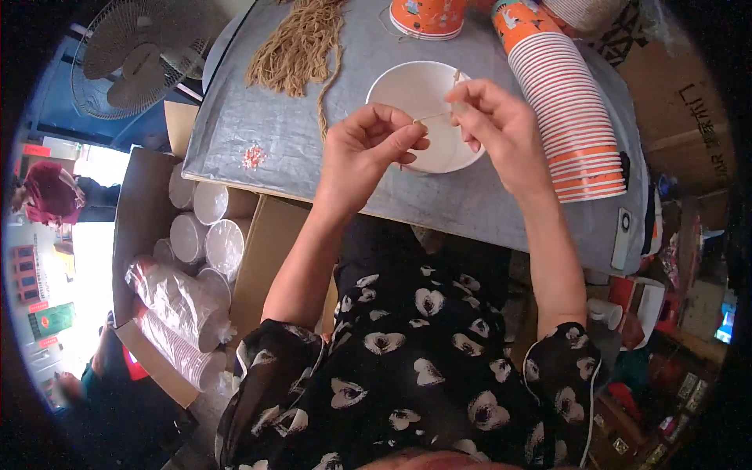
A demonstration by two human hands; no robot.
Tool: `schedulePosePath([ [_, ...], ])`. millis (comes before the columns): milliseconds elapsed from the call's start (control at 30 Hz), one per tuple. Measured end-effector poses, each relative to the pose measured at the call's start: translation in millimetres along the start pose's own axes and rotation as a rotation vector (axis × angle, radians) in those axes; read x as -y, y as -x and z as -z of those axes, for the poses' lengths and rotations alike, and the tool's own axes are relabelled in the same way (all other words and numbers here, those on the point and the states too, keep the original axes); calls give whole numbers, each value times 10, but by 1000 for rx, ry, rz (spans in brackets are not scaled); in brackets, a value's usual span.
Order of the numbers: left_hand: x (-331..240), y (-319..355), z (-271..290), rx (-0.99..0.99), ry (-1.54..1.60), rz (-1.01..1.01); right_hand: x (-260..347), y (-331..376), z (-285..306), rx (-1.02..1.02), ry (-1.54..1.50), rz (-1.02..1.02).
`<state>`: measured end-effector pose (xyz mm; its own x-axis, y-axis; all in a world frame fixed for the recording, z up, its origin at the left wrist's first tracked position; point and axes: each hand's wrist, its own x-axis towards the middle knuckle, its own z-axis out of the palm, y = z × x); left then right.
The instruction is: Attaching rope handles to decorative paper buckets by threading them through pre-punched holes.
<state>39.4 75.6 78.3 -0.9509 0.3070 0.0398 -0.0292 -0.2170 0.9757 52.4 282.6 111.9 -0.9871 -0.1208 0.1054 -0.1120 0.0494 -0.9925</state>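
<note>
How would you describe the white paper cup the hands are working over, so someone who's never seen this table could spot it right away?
Start at the grey table, then find the left hand and right hand pinching a thin tan string. Right beneath them is the white paper cup, seen from above with its open mouth showing. Unlike the long stack of orange cups lying beside it, it stands alone and shows plain white.

I wore a black dress (407, 368) printed with white heart-like shapes, its short sleeves (560, 368) thin and loose, edged in white; my forearms and hands were bare.
</note>
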Motion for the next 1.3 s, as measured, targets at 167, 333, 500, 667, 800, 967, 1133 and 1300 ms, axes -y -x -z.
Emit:
schedulePosePath([
  [167, -8, -19, 3, 29, 195, 106, -131, 186, -97, -72, 257, 253],
  [333, 17, -4, 0, 39, 145, 90, -162, 252, -231, -146, 421, 356],
  [500, 9, 1, -6, 62, 110, 95, -206, 234, -257, -155, 368, 342],
  [667, 33, 16, 15, 99, 107, 68, -214, 245, -254, -161, 361, 371],
  [800, 9, 30, 4, 94, 108, 90, -205, 256, -260, -170, 339, 370],
  [967, -20, 43, -21, 50, 121, 136, -201, 270, -283, -188, 307, 357],
  [1133, -53, 68, -86, 5, 59, 91, -194, 281, -289, -162, 271, 261],
  [1300, -40, 116, -178, -58, -63, 10, -127, 286, -284, -141, 129, 88],
])
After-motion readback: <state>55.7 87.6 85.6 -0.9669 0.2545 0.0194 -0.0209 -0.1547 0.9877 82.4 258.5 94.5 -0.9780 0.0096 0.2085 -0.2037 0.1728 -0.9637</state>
